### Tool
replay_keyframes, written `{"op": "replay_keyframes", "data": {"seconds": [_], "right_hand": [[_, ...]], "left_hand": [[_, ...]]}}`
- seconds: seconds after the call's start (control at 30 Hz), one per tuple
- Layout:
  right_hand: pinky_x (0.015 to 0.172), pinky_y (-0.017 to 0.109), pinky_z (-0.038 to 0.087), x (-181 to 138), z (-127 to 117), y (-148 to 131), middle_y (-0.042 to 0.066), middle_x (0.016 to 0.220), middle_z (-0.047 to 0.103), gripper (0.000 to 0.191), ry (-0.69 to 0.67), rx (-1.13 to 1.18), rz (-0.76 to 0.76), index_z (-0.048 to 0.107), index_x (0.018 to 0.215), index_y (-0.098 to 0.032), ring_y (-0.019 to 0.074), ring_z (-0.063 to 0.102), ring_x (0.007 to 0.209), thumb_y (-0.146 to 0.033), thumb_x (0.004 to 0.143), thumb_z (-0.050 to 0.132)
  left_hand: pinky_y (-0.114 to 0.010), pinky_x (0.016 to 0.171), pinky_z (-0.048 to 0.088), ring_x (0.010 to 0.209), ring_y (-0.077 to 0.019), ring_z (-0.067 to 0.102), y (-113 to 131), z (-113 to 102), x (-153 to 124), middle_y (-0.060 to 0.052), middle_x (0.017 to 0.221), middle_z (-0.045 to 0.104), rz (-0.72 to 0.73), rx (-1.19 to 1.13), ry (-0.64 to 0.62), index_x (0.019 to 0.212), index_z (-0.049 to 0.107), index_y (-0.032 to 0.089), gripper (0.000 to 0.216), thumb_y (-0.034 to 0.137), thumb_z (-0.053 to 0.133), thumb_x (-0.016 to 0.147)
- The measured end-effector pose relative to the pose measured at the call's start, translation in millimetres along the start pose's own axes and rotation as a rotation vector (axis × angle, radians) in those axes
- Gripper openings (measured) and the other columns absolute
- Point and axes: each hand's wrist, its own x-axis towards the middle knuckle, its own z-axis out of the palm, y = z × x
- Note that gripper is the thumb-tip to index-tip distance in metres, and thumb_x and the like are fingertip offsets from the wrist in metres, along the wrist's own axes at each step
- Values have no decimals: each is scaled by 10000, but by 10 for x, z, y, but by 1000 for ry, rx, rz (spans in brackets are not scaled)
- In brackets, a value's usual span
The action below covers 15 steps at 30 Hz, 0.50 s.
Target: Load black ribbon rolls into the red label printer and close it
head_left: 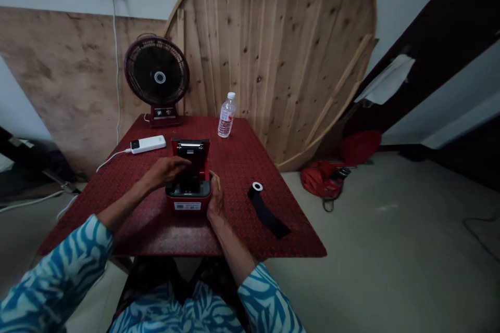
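A small red and black printer [189, 203] stands on the table in front of me with its lid raised and a white label on its front. My left hand [171, 169] reaches over its open compartment from the left, fingers stretched out toward the inside of the lid; no object shows in them. Against the printer's right side, my right hand [216, 197] is wrapped, gripping the casing. The compartment's inside is dark and partly covered by my left hand. A roll of black ribbon [267, 213] with a white core lies to the right, its strip unrolled toward the table's front edge.
The table [152, 242] has a dark red patterned cover. A fan [158, 80], a water bottle [226, 117] and a white power bank [150, 144] with a cable stand or lie on it. A round wooden board [269, 62] leans behind. A red bag [321, 182] lies on the floor.
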Motion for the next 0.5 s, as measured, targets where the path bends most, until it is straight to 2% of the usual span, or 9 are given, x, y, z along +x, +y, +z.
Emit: {"op": "replay_keyframes", "data": {"seconds": [0.1, 0.2, 0.27, 0.4, 0.5], "right_hand": [[914, 349, 435, 12, -19, 10, 60, 1141, 642, 471, -10, -31, -7, 614, 1146, -212, 201, 568, 1071, -518, 875, 379], [918, 341, 434, 10, -28, -12, 63, 1148, 639, 472, -32, -36, -9, 607, 1160, -218, 197, 569, 1068, -517, 880, 374], [926, 337, 431, 6, -28, -25, 64, 1154, 637, 474, -41, -37, -14, 603, 1167, -219, 195, 568, 1071, -520, 885, 370], [934, 341, 424, 5, -27, -27, 63, 1161, 631, 466, -40, -33, -2, 604, 1162, -219, 198, 561, 1081, -520, 883, 382], [930, 352, 424, 11, -26, -27, 69, 1158, 632, 486, -43, -28, 7, 599, 1165, -214, 206, 560, 1080, -540, 877, 382]], "left_hand": [[-273, 738, 463, 826, -235, 657, 77, 27, 267, -34, 860, 745, 55, 205, -212, 836, 747, 274, 193, 281, 612, 699], [-248, 627, 439, 600, -191, 615, 76, 89, 424, -7, 645, 705, 47, 257, -302, 661, 726, 275, 121, 199, 642, 619], [-256, 597, 427, 518, -177, 570, 48, 125, 472, -5, 569, 668, 43, 285, -347, 594, 702, 261, 128, 152, 636, 587], [-285, 612, 436, 537, -194, 574, 43, 139, 481, -15, 595, 670, 50, 300, -384, 619, 701, 249, 171, 109, 623, 561], [-297, 657, 461, 654, -221, 630, 124, 68, 427, -24, 712, 709, 71, 276, -370, 728, 721, 255, 224, 119, 614, 585]]}}
